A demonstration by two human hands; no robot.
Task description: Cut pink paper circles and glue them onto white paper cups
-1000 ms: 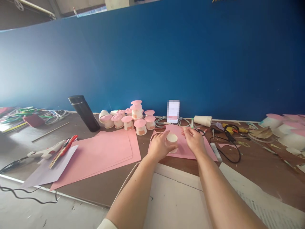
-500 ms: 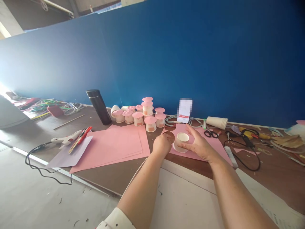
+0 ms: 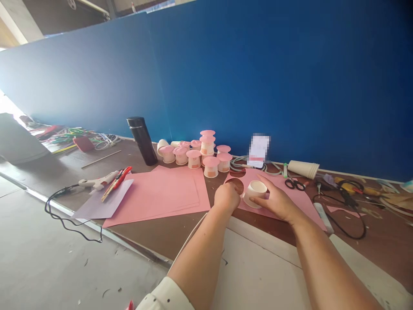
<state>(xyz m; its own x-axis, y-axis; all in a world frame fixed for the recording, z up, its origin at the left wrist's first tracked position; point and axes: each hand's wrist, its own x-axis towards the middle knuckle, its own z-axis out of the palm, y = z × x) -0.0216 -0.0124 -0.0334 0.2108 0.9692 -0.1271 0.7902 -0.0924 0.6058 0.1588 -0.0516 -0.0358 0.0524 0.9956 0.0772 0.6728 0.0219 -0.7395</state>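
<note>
A white paper cup stands on pink paper, its wider rim down and its recessed base facing up. My right hand is curled around the cup's right side, with thumb and fingers apart against its wall. Just left of the cup, my left hand is closed, its fingertips hidden; whatever it pinches, if anything, I cannot make out. Round holes show in the paper beside that hand. Behind it are several upturned cups with pink paper disc tops, some stacked.
Pink sheets lie left, with a glue gun and red utility knife near them. A black flask stands behind. Rightward are a phone, scissors, stacked cups and a black cable. A blue partition closes the back.
The view has shifted, so the scene sits farther right. My right hand appears wrapped more closely around the cup, which tilts slightly. The left hand remains closed beside it.
</note>
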